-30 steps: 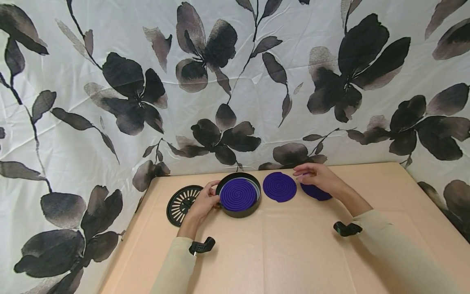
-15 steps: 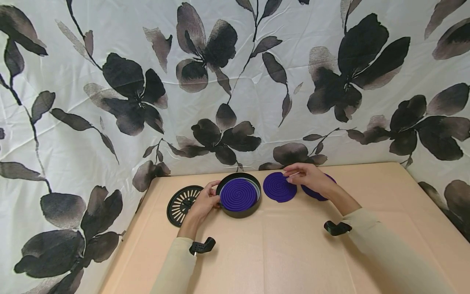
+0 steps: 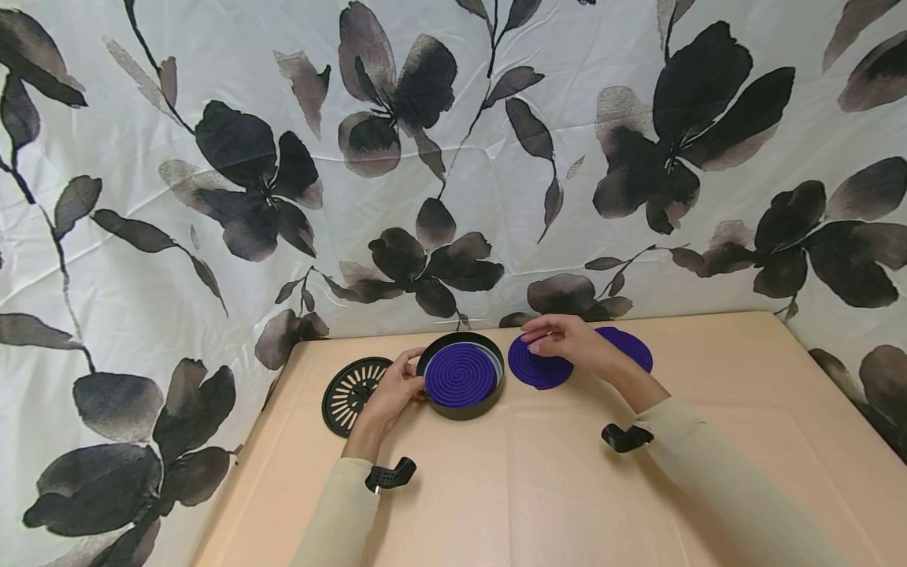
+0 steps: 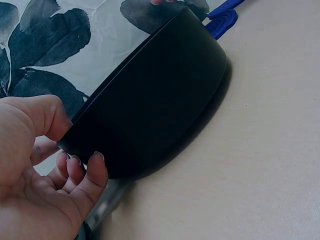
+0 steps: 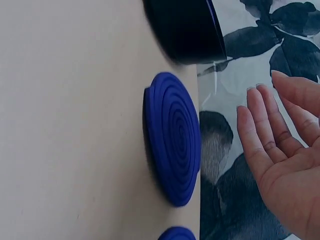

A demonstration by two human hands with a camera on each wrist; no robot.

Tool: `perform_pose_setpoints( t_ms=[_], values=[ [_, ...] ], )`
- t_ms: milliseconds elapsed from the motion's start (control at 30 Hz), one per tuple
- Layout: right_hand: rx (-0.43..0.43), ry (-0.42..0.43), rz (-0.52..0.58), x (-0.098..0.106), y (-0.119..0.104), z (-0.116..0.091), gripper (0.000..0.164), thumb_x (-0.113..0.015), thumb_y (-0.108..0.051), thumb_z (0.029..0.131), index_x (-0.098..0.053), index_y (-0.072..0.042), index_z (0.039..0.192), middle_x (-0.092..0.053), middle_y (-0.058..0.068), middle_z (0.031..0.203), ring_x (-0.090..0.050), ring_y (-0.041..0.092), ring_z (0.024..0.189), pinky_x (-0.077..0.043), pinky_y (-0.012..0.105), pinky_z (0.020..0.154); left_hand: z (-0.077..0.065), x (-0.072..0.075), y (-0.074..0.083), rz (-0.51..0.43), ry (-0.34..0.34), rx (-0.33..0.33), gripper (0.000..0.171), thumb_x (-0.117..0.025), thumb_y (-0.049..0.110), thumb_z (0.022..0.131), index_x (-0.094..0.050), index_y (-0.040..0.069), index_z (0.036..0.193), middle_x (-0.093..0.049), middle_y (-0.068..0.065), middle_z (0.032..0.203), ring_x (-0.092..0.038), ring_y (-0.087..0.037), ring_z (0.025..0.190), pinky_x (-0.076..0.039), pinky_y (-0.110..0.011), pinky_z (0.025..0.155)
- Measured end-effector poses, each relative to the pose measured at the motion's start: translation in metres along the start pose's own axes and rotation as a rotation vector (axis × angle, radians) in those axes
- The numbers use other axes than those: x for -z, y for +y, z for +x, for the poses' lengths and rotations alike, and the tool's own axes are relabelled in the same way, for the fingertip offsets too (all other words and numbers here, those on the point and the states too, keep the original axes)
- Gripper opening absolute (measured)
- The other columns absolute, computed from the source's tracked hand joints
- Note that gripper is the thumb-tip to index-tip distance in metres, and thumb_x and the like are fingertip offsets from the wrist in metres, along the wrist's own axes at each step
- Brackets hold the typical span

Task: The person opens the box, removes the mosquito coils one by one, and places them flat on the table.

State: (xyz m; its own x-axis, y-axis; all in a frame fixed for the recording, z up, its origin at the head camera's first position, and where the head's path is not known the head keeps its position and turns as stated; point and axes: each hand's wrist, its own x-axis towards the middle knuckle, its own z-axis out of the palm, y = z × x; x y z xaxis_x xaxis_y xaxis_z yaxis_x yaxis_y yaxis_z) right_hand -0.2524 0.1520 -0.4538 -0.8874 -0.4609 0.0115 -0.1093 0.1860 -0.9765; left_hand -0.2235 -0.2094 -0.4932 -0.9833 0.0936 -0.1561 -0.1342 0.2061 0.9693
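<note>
My left hand [image 3: 392, 390] grips the rim of a round black tin [image 3: 462, 413], whose dark side wall fills much of the left wrist view. A purple spiral mosquito coil [image 3: 460, 376] lies inside the tin, within a pale inner ring. To the tin's right, another purple coil [image 3: 540, 373] is flat on the table. My right hand [image 3: 567, 340] hovers above that coil with nothing between its loosely extended fingers; the right wrist view shows the palm [image 5: 290, 180] apart from the coil [image 5: 175, 140]. Farther right lies one more purple coil [image 3: 631, 346], partly hidden by the right hand.
A black slotted lid [image 3: 340, 403] lies left of the tin, partly behind my left hand. The light tan table [image 3: 510, 488] ends at a white cloth [image 3: 496, 228] printed with dark flowers. Both wrists wear black bands.
My right hand has moved left, from over the far right coil to over the middle one, uncovering more of the far right coil. The left hand and tin have stayed put.
</note>
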Motion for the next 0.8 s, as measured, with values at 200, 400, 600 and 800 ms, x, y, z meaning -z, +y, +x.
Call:
perform_pose_setpoints(
  t_ms=[200, 400, 600, 800],
  values=[
    [0.023, -0.041, 0.035, -0.010, -0.005, 0.007, 0.044, -0.065, 0.001, 0.094, -0.055, 0.010, 0.136, -0.059, 0.034, 0.131, -0.066, 0.035, 0.114, -0.056, 0.027, 0.091, 0.000, -0.001, 0.000, -0.006, 0.003, 0.003, 0.063, -0.057, -0.011, 0.086, -0.051, 0.009, 0.145, -0.043, -0.003, 0.090, -0.052, -0.016, 0.074, -0.053, -0.028, 0.063],
    [0.047, -0.063, 0.002, -0.018, -0.007, 0.014, 0.041, -0.067, -0.001, 0.093, -0.059, 0.006, 0.133, -0.063, 0.031, 0.127, -0.067, 0.031, 0.112, -0.056, 0.026, 0.091, 0.000, -0.003, 0.000, -0.001, -0.003, 0.005, 0.063, -0.056, -0.011, 0.087, -0.049, 0.009, 0.147, -0.042, -0.002, 0.091, -0.051, -0.015, 0.075, -0.052, -0.029, 0.065],
    [0.075, -0.083, -0.021, -0.025, -0.011, 0.021, 0.041, -0.067, 0.003, 0.092, -0.060, 0.006, 0.132, -0.065, 0.029, 0.124, -0.065, 0.039, 0.112, -0.055, 0.022, 0.088, 0.004, -0.001, 0.000, 0.003, -0.004, 0.009, 0.064, -0.057, -0.011, 0.087, -0.048, 0.009, 0.147, -0.041, -0.002, 0.091, -0.051, -0.015, 0.075, -0.053, -0.033, 0.067],
    [0.088, -0.109, -0.052, -0.032, -0.010, 0.027, 0.045, -0.068, 0.003, 0.091, -0.057, 0.010, 0.134, -0.063, 0.032, 0.124, -0.067, 0.034, 0.109, -0.054, 0.021, 0.086, 0.005, -0.002, -0.001, 0.005, 0.009, 0.016, 0.062, -0.058, -0.010, 0.088, -0.050, 0.011, 0.146, -0.041, -0.002, 0.091, -0.052, -0.015, 0.075, -0.053, -0.030, 0.065]
  ],
)
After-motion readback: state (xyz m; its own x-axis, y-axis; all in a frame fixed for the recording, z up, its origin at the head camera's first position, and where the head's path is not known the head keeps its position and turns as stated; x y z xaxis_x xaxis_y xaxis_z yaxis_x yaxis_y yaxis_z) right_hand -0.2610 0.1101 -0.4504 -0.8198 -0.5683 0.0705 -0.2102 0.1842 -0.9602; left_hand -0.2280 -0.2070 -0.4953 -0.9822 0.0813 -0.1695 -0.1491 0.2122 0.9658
